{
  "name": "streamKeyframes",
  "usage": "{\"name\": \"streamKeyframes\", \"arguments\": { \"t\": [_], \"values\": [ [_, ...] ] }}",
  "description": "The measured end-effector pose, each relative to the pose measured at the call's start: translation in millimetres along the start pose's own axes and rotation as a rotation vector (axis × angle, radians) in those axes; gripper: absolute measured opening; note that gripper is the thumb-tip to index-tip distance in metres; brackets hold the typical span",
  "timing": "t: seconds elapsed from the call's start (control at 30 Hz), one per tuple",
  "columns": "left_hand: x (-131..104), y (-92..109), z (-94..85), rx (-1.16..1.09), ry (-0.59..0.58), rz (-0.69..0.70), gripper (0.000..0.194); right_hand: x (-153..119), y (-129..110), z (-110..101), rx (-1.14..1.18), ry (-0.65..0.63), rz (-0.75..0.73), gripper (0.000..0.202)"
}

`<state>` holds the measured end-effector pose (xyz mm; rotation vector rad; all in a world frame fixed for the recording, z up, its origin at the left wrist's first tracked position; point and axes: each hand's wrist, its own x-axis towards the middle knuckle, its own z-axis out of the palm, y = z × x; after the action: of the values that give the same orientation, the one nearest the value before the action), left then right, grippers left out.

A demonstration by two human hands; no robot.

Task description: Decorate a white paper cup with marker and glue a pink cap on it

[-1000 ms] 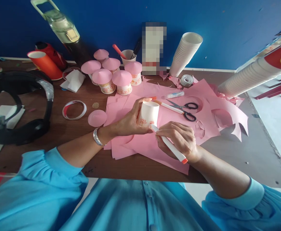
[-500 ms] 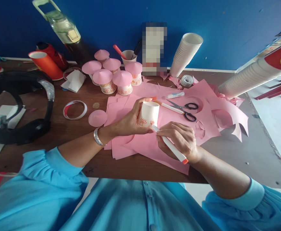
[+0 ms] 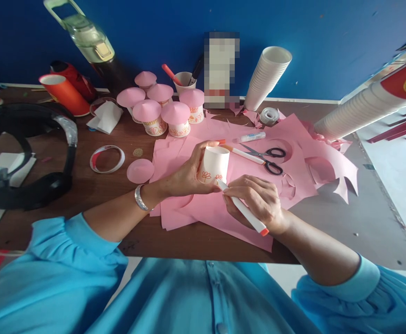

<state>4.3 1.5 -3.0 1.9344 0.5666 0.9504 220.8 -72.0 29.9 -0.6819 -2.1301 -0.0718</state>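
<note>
A white paper cup (image 3: 215, 161) with orange flower drawings near its lower edge is gripped by my left hand (image 3: 189, 174), thumb and fingers around its side. My right hand (image 3: 258, 202) holds a white marker with an orange end (image 3: 246, 212), its tip at the cup's lower part beside a flower. Beneath both hands lie pink paper sheets (image 3: 216, 208). Black-handled scissors (image 3: 273, 168), an orange-and-white marker (image 3: 246, 155) and a glue tube (image 3: 251, 137) rest on the paper just beyond the cup.
Several decorated cups with pink cone tops (image 3: 177, 113) stand behind on the brown table (image 3: 119, 234). A tape roll (image 3: 107, 159), a pink cone (image 3: 140, 171) and a black headset (image 3: 29, 197) are at left. Cup stacks (image 3: 268, 74) stand at the back and right.
The marker tip and my right hand have shifted very slightly left along the cup. The whole view has also moved a little.
</note>
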Motion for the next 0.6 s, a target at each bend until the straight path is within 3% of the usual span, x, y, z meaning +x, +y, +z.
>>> {"name": "streamKeyframes", "arguments": {
  "t": [0.23,0.6],
  "values": [
    [-1.3,3.1,-0.1,0.011,0.004,-0.075,0.099,2.1,-1.6,-1.1,0.004,-0.015,0.004,0.023],
    [-2.2,4.2,-2.0,0.012,0.000,-0.048,0.099,1.9,-2.1,-1.5,-0.017,-0.004,0.011,0.023]
  ]
}}
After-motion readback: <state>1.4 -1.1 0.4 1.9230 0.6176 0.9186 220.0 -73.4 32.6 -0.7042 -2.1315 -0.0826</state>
